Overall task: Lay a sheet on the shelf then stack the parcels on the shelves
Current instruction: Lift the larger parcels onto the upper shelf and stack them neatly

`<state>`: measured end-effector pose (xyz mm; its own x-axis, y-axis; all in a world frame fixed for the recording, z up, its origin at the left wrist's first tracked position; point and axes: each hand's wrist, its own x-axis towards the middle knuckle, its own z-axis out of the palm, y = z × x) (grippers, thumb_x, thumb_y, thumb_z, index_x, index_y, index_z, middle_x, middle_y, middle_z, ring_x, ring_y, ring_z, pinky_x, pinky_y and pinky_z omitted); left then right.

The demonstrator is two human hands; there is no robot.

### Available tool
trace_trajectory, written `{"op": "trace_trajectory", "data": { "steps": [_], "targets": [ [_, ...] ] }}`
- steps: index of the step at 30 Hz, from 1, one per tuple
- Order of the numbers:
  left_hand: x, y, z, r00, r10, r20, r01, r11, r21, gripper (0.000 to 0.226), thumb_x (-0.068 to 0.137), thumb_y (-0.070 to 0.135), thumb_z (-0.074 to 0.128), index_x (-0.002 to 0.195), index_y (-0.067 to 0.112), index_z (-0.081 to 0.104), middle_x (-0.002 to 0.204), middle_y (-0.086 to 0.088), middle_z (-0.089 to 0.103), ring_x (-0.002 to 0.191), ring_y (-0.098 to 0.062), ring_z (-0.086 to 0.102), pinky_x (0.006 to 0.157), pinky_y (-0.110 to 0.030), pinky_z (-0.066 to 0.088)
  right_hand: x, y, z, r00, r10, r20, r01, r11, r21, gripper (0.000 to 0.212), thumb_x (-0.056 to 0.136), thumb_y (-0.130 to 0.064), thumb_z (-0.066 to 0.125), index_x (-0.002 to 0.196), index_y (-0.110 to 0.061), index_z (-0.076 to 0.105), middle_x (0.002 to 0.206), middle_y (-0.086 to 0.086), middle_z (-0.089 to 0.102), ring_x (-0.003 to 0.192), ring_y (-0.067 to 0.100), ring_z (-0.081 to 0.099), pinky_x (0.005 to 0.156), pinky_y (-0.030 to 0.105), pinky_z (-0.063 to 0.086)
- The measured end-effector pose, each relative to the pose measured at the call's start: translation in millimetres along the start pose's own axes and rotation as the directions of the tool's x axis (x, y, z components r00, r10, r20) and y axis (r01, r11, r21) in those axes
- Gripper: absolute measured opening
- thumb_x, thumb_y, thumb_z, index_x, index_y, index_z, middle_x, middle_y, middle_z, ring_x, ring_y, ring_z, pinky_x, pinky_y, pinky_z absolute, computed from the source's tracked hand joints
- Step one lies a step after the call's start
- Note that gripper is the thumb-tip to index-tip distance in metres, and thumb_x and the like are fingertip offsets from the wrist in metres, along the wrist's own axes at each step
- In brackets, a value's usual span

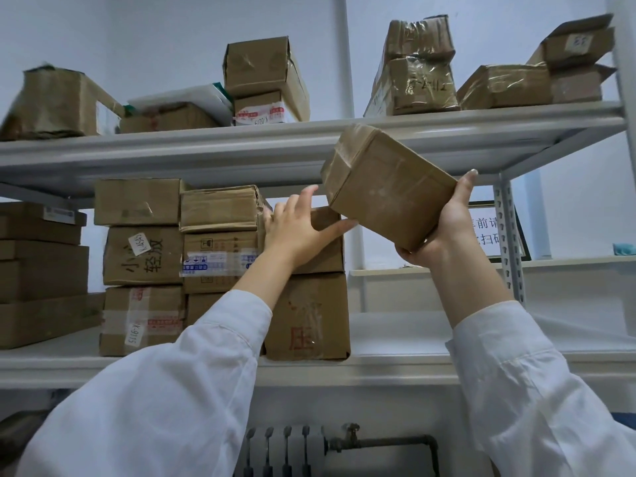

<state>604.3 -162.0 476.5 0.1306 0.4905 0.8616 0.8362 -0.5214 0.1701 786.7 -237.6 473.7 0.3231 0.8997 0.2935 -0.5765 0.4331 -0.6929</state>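
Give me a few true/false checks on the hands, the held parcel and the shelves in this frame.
1. The right hand holds a brown parcel tilted in the air. True.
2. The left hand grips a second parcel lifted off the shelf. False: its fingers are spread and rest against a stacked box on the middle shelf.
3. The top shelf is bare. False: several taped boxes stand on it.
4. A radiator shows below the shelves. True.
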Motion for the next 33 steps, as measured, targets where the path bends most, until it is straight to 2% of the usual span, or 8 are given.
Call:
{"op": "trace_trajectory", "data": {
  "steps": [3, 7, 10, 12, 18, 23, 29, 33],
  "targets": [
    [0.2, 1.0, -5.3, 0.999, 0.034, 0.023, -0.031, 0.994, -0.1, 0.106, 0.049, 0.092, 0.02, 0.144, 0.045, 0.016, 0.144, -0.001, 0.042, 0.135, -0.03, 0.031, 0.113, -0.057, 0.006, -1.5, -1.8, 5.8, 1.0, -0.02, 0.0, 0.02, 0.995, -0.094, 0.082, 0.072, -0.087, 0.028, 0.11, -0.021, 0.058, 0.093, 0.003, 0.07, 0.085, 0.024, 0.066, 0.07, 0.034, 0.053],
    [1.2, 2.2, -6.2, 0.999, 0.021, -0.033, -0.03, 0.954, -0.299, 0.09, 0.062, 0.082, 0.013, 0.141, 0.044, 0.031, 0.143, 0.008, 0.046, 0.137, -0.021, 0.032, 0.113, -0.056, -0.007, -3.0, -3.2, 8.5, 0.997, -0.074, 0.026, 0.078, 0.979, -0.186, 0.072, 0.076, -0.083, 0.028, 0.1, -0.022, 0.058, 0.082, -0.001, 0.066, 0.075, 0.019, 0.063, 0.06, 0.031, 0.05],
    [-2.5, 2.5, -4.4, 0.999, 0.01, -0.053, -0.029, 0.927, -0.374, 0.071, 0.081, 0.072, 0.024, 0.136, 0.03, 0.038, 0.133, 0.005, 0.055, 0.134, -0.021, 0.039, 0.113, -0.056, -0.012, -3.7, -1.3, 9.8, 0.989, -0.123, 0.076, 0.138, 0.963, -0.23, 0.062, 0.08, -0.079, 0.027, 0.088, -0.025, 0.056, 0.081, -0.003, 0.063, 0.075, 0.016, 0.061, 0.069, 0.03, 0.053],
    [-8.1, 4.1, -5.3, 0.998, 0.005, -0.063, -0.031, 0.911, -0.411, 0.059, 0.091, 0.062, 0.031, 0.134, 0.022, 0.037, 0.127, 0.003, 0.058, 0.134, -0.026, 0.037, 0.115, -0.056, -0.009, -5.8, 2.9, 13.1, 0.978, -0.163, 0.127, 0.192, 0.946, -0.261, 0.061, 0.082, -0.077, 0.028, 0.099, -0.025, 0.057, 0.085, -0.005, 0.062, 0.08, 0.014, 0.06, 0.077, 0.031, 0.053],
    [-12.5, -3.4, -11.2, 0.974, -0.092, -0.209, -0.026, 0.864, -0.503, 0.099, 0.065, 0.085, 0.024, 0.138, 0.019, 0.035, 0.137, -0.004, 0.051, 0.139, -0.028, 0.027, 0.117, -0.05, -0.008, 3.3, 19.0, 25.8, 0.871, -0.382, 0.308, 0.461, 0.853, -0.245, 0.055, 0.093, -0.045, 0.049, 0.135, -0.01, 0.042, 0.12, 0.005, 0.06, 0.111, 0.019, 0.06, 0.092, 0.037, 0.053],
    [-11.8, -16.7, -16.9, 0.937, -0.188, -0.295, -0.052, 0.759, -0.648, 0.097, 0.064, 0.092, 0.028, 0.129, 0.024, 0.048, 0.126, 0.001, 0.059, 0.127, -0.024, 0.048, 0.114, -0.055, 0.021, 4.5, 29.1, 35.6, 0.784, -0.389, 0.485, 0.555, 0.788, -0.266, 0.04, 0.094, -0.023, 0.052, 0.131, -0.005, 0.052, 0.108, 0.002, 0.065, 0.098, 0.012, 0.063, 0.079, 0.019, 0.053],
    [-16.8, -29.8, -24.6, 0.916, -0.225, -0.331, -0.043, 0.767, -0.64, 0.057, 0.068, 0.088, 0.033, 0.102, 0.047, 0.052, 0.113, 0.009, 0.065, 0.115, -0.019, 0.057, 0.108, -0.055, 0.032, -2.3, 44.6, 44.6, 0.785, -0.49, 0.379, 0.611, 0.715, -0.34, 0.044, 0.094, -0.03, 0.055, 0.131, -0.007, 0.054, 0.118, 0.007, 0.066, 0.106, 0.017, 0.063, 0.075, 0.017, 0.054],
    [-14.1, -35.4, -29.6, 0.904, -0.225, -0.364, -0.043, 0.798, -0.601, 0.061, 0.069, 0.088, 0.033, 0.101, 0.041, 0.057, 0.108, 0.01, 0.067, 0.11, -0.018, 0.06, 0.106, -0.055, 0.035, -8.5, 47.6, 48.5, 0.78, -0.522, 0.346, 0.625, 0.684, -0.377, 0.039, 0.094, -0.03, 0.054, 0.124, -0.006, 0.06, 0.105, 0.001, 0.069, 0.094, 0.01, 0.064, 0.072, 0.018, 0.055]
  ]
}}
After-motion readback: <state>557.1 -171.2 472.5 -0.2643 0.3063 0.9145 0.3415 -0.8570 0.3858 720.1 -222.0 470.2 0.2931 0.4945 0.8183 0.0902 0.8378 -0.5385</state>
